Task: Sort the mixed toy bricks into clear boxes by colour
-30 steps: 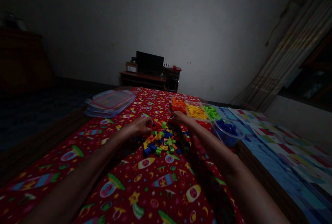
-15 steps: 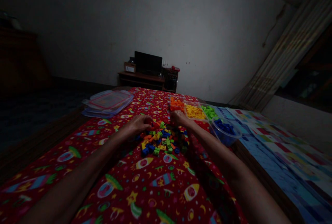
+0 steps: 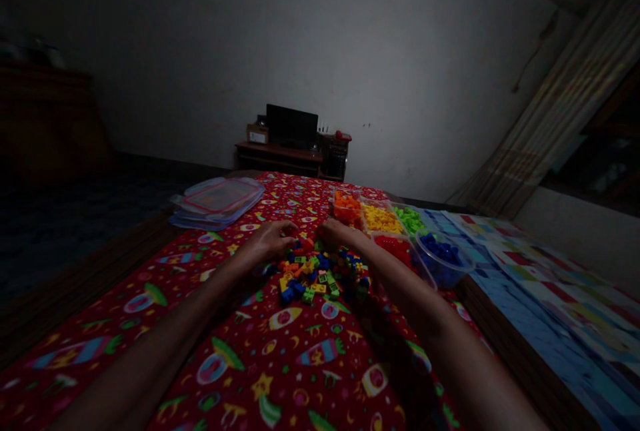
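A mixed pile of small plastic building blocks (image 3: pixel 320 276) lies on a red patterned cloth (image 3: pixel 280 358). At its far left edge is my left hand (image 3: pixel 273 239), thumb and fingers apart above the blocks, with nothing visible between them. My right hand (image 3: pixel 336 234) reaches over the far side of the pile, its fingers curled down. Whatever those fingers may hold is hidden by the hand. Beside my right forearm stand clear tubs of sorted blocks: orange blocks (image 3: pixel 347 202), yellow blocks (image 3: pixel 382 218), green blocks (image 3: pixel 410 219), red blocks (image 3: pixel 393 246) and blue blocks (image 3: pixel 441 249).
Stacked clear plastic lids (image 3: pixel 220 199) lie on the cloth at the far left. To the right is a bed-like surface with a checked cover (image 3: pixel 555 264). Against the wall, a low desk (image 3: pixel 280 154) carries a dark monitor (image 3: pixel 292 126). The room is dim.
My right hand has shifted slightly left and nearer to me, off the orange tub's edge. The left hand's thumb and fingers have spread. The view has tilted a little, uncovering the red blocks.
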Motion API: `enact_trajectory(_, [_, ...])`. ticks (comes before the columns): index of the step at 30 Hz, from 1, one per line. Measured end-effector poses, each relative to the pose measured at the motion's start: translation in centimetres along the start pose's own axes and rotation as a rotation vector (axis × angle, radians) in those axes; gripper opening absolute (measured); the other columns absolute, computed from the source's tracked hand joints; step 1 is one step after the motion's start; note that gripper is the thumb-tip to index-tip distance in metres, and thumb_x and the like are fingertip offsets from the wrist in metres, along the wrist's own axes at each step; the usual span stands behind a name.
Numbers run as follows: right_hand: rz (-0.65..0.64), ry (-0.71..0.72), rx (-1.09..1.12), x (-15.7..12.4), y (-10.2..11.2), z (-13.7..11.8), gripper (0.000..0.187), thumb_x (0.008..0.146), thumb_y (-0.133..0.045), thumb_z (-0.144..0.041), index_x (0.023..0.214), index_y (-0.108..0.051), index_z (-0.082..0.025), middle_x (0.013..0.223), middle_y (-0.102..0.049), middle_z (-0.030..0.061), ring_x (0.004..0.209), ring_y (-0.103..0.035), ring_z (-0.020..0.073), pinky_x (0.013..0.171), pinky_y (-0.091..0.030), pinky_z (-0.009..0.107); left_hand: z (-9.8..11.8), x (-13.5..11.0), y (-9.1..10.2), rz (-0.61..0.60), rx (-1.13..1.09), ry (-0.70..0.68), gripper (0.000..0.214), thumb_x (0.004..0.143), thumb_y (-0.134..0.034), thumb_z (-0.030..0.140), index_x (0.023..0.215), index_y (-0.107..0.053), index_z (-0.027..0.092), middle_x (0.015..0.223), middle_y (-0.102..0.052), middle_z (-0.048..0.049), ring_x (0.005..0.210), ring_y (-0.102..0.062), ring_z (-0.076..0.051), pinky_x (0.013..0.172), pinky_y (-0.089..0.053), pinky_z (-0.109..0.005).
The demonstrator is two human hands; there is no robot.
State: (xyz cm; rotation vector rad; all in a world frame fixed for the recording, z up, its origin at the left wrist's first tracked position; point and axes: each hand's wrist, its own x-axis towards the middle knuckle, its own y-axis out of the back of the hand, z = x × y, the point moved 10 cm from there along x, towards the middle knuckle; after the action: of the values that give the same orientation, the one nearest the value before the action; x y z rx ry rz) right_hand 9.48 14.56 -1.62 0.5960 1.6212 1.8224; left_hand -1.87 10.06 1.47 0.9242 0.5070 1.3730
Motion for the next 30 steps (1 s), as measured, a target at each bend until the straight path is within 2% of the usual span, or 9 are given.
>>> enact_trajectory(3, [0.062,-0.058,0.052,-1.5,0.7,1.2,0.027,0.08,-0.047,-0.011,0.093,-0.07,-0.009,0.081,-0.069,0.0086,0.07,-0.06,0.0131,0.06,-0.04,0.019,-0.1,0.1,-0.2,0.002,0.003,-0.005,0.031,0.07,-0.059,0.03,0.097,-0.069,0.021,0.091,-0.073,-0.0015,0.078,-0.067,-0.019,0.067,-0.051,-0.024])
enact_trajectory(7, [0.198,-0.145,0.359,-4.7,3.1,3.3,0.022,0.073,-0.051,-0.011,0.085,-0.069,-0.009,0.067,-0.062,0.0007,0.062,-0.055,0.0099,0.055,-0.035,0.017,-0.2,0.4,-0.6,-0.006,-0.019,-0.023,0.033,0.07,-0.058,0.031,0.099,-0.069,0.021,0.09,-0.073,-0.0013,0.077,-0.067,-0.019,0.065,-0.052,-0.024])
enact_trajectory(9, [0.237,-0.151,0.474,-7.0,4.4,3.9,0.022,0.071,-0.05,-0.011,0.084,-0.069,-0.01,0.065,-0.059,-0.0013,0.06,-0.052,0.0091,0.054,-0.034,0.017,0.0,0.3,-0.7,-0.012,-0.019,-0.035,0.033,0.069,-0.059,0.032,0.098,-0.069,0.02,0.091,-0.073,-0.0017,0.078,-0.067,-0.02,0.066,-0.052,-0.024])
enact_trajectory(12, [0.266,-0.19,0.447,-11.7,6.2,4.9,0.024,0.071,-0.05,-0.011,0.087,-0.069,-0.011,0.069,-0.061,-0.0005,0.061,-0.052,0.0097,0.056,-0.036,0.018,0.6,0.1,-0.8,-0.032,-0.03,-0.046,0.035,0.069,-0.06,0.038,0.097,-0.069,0.02,0.091,-0.073,-0.0018,0.082,-0.067,-0.021,0.067,-0.052,-0.025])
enact_trajectory(18, [0.096,-0.41,0.291,-20.5,6.0,7.8,0.03,0.078,-0.061,-0.021,0.106,-0.068,-0.015,0.093,-0.069,0.0086,0.076,-0.06,0.0148,0.067,-0.044,0.022,2.4,-0.3,-1.7,-0.075,-0.183,-0.07,0.049,0.064,-0.065,0.053,0.099,-0.069,0.02,0.094,-0.073,-0.0036,0.084,-0.067,-0.023,0.069,-0.053,-0.027])
enact_trajectory(20, [0.16,-0.467,0.323,-22.2,6.5,8.7,0.031,0.08,-0.062,-0.027,0.108,-0.067,-0.016,0.094,-0.07,0.0098,0.079,-0.062,0.016,0.069,-0.047,0.024,4.1,-0.6,-2.2,-0.097,-0.267,-0.129,0.052,0.062,-0.066,0.056,0.098,-0.069,0.019,0.092,-0.073,-0.0033,0.084,-0.066,-0.023,0.07,-0.053,-0.028])
enact_trajectory(23, [0.504,-0.585,0.523,-24.6,8.6,10.4,0.027,0.083,-0.055,-0.029,0.101,-0.069,-0.013,0.084,-0.071,0.0095,0.071,-0.065,0.0157,0.062,-0.05,0.025,8.0,-1.2,-3.2,-0.13,-0.395,-0.209,0.05,0.064,-0.066,0.054,0.1,-0.068,0.018,0.091,-0.072,-0.0035,0.083,-0.066,-0.021,0.071,-0.054,-0.03])
enact_trajectory(27, [0.985,-0.621,0.872,-26.8,10.4,11.3,0.029,0.083,-0.05,-0.033,0.091,-0.067,-0.011,0.075,-0.07,0.0072,0.064,-0.066,0.0141,0.053,-0.052,0.023,15.6,-1.5,-5.7,-0.161,-0.338,-0.357,0.033,0.074,-0.062,0.033,0.103,-0.067,0.019,0.092,-0.072,-0.0022,0.083,-0.066,-0.018,0.075,-0.053,-0.028])
enact_trajectory(30, [1.148,-0.57,0.938,-26.9,11.8,10.1,0.032,0.082,-0.05,-0.038,0.09,-0.065,-0.011,0.072,-0.069,0.0055,0.062,-0.066,0.0128,0.052,-0.052,0.022,21.3,-1.7,-8.2,-0.161,-0.25,-0.544,0.029,0.078,-0.058,0.022,0.105,-0.067,0.017,0.096,-0.072,-0.0037,0.084,-0.066,-0.017,0.079,-0.051,-0.028])
